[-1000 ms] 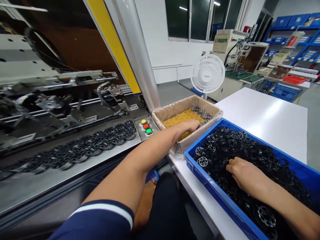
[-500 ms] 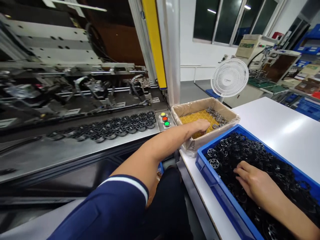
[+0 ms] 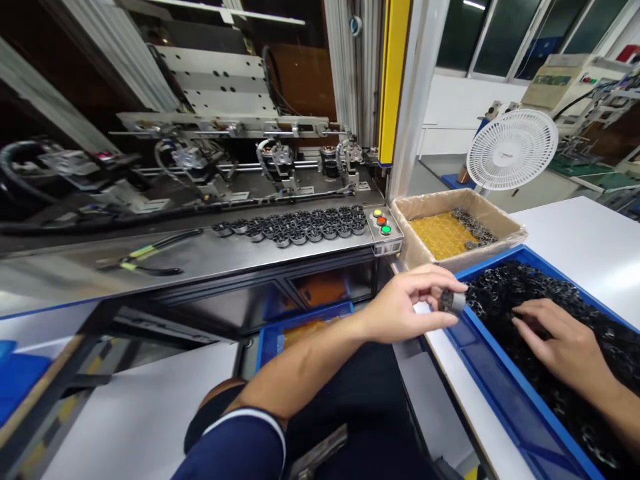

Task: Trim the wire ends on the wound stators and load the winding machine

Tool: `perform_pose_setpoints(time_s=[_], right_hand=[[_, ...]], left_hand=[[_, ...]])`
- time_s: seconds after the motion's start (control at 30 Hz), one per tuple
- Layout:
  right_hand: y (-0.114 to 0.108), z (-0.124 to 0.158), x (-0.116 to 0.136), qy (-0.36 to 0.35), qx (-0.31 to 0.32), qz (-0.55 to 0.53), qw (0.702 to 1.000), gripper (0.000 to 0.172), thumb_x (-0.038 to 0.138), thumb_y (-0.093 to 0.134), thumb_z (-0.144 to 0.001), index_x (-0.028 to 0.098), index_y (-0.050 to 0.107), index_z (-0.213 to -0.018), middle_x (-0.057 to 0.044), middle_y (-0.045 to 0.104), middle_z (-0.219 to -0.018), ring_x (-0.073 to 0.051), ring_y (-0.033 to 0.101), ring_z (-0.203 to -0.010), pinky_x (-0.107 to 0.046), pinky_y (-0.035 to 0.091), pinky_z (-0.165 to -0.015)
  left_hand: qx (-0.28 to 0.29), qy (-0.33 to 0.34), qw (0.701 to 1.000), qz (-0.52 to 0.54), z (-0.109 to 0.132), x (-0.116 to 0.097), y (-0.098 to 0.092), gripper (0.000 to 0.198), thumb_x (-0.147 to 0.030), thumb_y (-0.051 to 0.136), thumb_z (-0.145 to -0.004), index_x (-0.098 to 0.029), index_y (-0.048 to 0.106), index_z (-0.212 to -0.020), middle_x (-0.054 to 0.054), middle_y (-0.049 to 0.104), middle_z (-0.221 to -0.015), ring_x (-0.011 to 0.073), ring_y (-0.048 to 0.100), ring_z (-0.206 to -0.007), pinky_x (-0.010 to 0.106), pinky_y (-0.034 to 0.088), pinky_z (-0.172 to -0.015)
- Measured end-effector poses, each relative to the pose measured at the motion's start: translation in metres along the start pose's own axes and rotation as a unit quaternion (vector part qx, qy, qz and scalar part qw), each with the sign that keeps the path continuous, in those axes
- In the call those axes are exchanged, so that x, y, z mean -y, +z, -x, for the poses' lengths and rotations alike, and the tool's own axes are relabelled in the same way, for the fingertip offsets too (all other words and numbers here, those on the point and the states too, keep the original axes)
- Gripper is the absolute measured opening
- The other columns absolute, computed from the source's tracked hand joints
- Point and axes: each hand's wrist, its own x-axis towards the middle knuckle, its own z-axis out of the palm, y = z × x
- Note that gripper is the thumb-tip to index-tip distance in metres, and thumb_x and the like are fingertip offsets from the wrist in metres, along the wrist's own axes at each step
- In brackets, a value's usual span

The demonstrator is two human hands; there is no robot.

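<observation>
Glare brightens the tabletop (image 3: pixel 575 227); 1 lamp reflection (image 3: pixel 474 4) marks the window (image 3: pixel 505 40); left edge stretched, perhaps blurred.

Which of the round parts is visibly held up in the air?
The grey part pinched in the left hand; those in the lined carton and on the metal ledge lie unheld.

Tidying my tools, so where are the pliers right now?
In the head view, the pliers lie at left on the metal ledge, left of the black round parts.
</observation>
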Motion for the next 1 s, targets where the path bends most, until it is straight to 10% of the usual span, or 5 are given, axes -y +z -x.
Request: perform_pose_setpoints(time_s=[0.33, 1.0], right_hand=[[-0.004, -0.036, 0.12, 0.053, -0.057, -0.281, 0.956, 0.009, 0.01, 0.066, -0.087, 0.018, 0.065, -0.092, -0.004, 0.065, -0.085, -0.014, 0.061, -0.069, -0.027, 0.054, -0.061], [-0.016, -0.023, 0.117, -0.051, -0.124, -0.233, 0.963, 0.024, 0.007, 0.064, -0.088, 0.016, 0.069, -0.11, -0.009, 0.067, -0.092, -0.019, 0.066, -0.083, -0.035, 0.058, -0.071]], left_hand=[[-0.085, -0.108, 0.985, 0.108, 0.056, 0.005, 0.03, 0.037, -0.017, 0.083, -0.076, -0.021, 0.077, -0.113, 0.011, 0.067, -0.119, 0.0182, 0.068, -0.095, 0.031, 0.059, -0.087], [-0.079, -0.167, 0.959, 0.215, 0.044, 0.006, 0.068, 0.05, -0.007, 0.094, -0.053, -0.017, 0.078, -0.099, 0.006, 0.081, -0.093, 0.0194, 0.076, -0.085, 0.031, 0.063, -0.084]])
